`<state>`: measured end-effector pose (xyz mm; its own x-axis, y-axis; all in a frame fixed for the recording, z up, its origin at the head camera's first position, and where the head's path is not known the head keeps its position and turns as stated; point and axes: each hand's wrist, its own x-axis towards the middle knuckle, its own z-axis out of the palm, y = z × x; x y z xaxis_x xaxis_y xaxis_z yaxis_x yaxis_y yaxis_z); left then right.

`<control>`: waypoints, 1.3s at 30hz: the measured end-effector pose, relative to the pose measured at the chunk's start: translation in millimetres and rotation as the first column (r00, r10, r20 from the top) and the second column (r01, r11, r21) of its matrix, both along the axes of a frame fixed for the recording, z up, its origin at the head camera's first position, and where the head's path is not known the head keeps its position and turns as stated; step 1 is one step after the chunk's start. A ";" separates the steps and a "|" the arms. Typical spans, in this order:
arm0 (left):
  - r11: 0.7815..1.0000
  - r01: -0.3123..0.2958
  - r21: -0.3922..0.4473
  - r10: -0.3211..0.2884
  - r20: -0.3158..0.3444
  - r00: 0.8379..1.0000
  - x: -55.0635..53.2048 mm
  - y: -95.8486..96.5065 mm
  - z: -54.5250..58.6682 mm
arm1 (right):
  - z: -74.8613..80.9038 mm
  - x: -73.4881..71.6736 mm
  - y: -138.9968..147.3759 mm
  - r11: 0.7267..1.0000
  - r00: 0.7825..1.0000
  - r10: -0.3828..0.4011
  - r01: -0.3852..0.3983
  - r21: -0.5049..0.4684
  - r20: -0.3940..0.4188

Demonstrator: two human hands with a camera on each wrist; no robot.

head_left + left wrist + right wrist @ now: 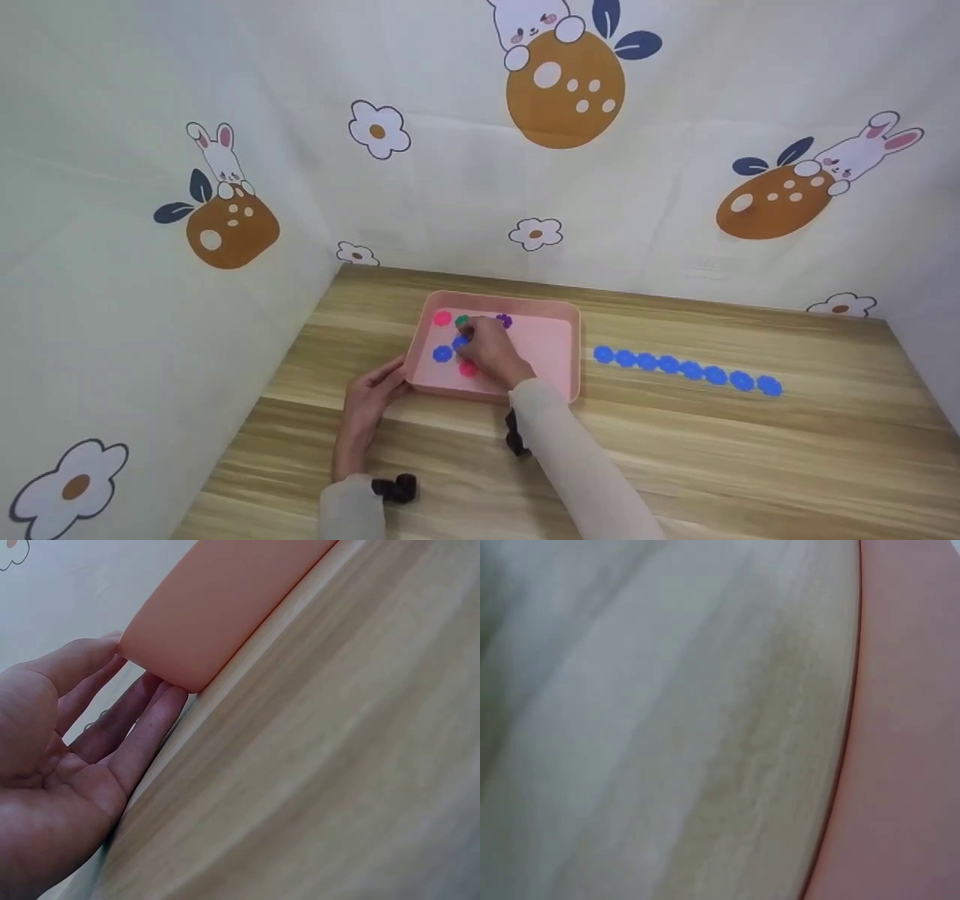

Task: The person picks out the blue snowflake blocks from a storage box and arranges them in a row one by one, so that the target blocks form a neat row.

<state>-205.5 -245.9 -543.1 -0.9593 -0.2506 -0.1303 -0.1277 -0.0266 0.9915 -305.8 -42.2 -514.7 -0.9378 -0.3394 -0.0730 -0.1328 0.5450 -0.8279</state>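
Note:
In the head view a shallow pink tray (551, 352) holds several flower-shaped plastic pieces. My right hand (491, 349) is inside it, thumb and finger pinching a blue flower piece (459, 344). Around that hand lie another blue piece (442, 353), a green piece (461, 320), a purple piece (505, 321) and two pink ones, one at the far left corner (442, 319) and one by the wrist (469, 368). My left hand (367, 401) holds the tray's near left corner, thumb at the rim and fingers low on the wall in the left wrist view. The right wrist view hides the right hand.
A line of blue flower pieces (691, 369), touching end to end, lies on the wood-grain table (675, 457) right of the tray. Printed cloth walls (450, 202) stand behind and at the sides. A black device (396, 489) sits at the left wrist.

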 end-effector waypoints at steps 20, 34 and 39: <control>1.000 0.015 0.023 -0.014 -0.010 1.000 0.9 0.3 -1.4 | 22.2 -1.9 14.4 0.990 0.994 0.044 -0.030 0.138 -0.097; 1.000 0.014 -0.007 -0.013 0.038 0.999 -0.1 -3.8 0.0 | 63.7 11.7 45.8 0.987 0.976 0.105 -0.078 0.143 -0.192; 0.999 0.031 -0.040 -0.029 0.061 0.998 0.7 -3.2 0.4 | 66.2 18.1 62.7 0.986 0.964 0.103 -0.067 0.154 -0.245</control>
